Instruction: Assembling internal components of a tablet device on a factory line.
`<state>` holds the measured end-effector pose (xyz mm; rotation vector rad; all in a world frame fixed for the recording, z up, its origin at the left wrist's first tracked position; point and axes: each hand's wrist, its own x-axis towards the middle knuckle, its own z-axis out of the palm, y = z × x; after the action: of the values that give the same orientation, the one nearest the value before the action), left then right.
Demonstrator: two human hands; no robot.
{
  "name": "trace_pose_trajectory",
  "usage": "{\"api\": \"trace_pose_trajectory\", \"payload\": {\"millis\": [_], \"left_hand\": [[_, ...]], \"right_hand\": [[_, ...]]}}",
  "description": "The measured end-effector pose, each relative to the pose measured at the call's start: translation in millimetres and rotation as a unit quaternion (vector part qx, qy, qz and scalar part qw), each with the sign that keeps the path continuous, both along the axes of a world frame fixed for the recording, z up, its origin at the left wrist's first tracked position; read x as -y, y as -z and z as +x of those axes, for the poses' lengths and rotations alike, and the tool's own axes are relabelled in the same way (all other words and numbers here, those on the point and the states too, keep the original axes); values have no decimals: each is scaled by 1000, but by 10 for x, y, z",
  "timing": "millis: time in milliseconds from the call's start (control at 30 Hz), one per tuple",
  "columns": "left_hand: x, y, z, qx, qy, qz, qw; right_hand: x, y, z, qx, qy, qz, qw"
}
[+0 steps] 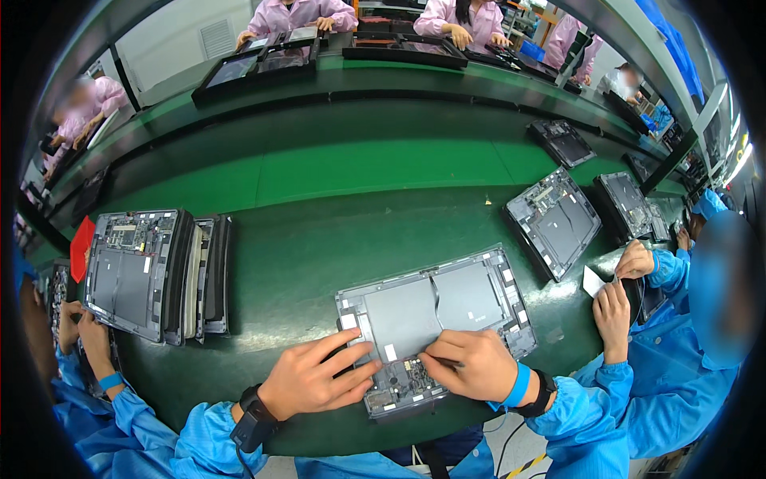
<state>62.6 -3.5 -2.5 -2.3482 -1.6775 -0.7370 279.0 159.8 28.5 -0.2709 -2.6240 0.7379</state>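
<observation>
Device chassis (pixel 399 319), white labels (pixel 390 352), tiny illegible print (pixel 475 317); hands (pixel 472 366) touching it

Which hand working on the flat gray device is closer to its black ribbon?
Right. The right hand is just below the black ribbon; the left hand is farther away, lower left, at the left edge of the gray device.

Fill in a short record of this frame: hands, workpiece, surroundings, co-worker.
Left hand: fingers spread at the left side of the open device
Right hand: fingertips drawn together at the circuit board; anything pinched is hidden
Workpiece: open device on the green table, black cable across its panels
Left: pile of devices beside a red item
Right: another open device
Co-worker: hands at a white piece
</observation>
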Motion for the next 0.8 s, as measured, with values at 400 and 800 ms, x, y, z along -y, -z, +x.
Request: {"api": "trace_pose_trajectory", "payload": {"millis": [400,800], "left_hand": [[-39,-22,-24,32,10,-31,999],[-47,-31,-18,45,10,-31,998]], "right_hand": [[-58,-17,-60,43,-26,-24,998],[-113,-32,-39,89,-32,-51,994]]}}
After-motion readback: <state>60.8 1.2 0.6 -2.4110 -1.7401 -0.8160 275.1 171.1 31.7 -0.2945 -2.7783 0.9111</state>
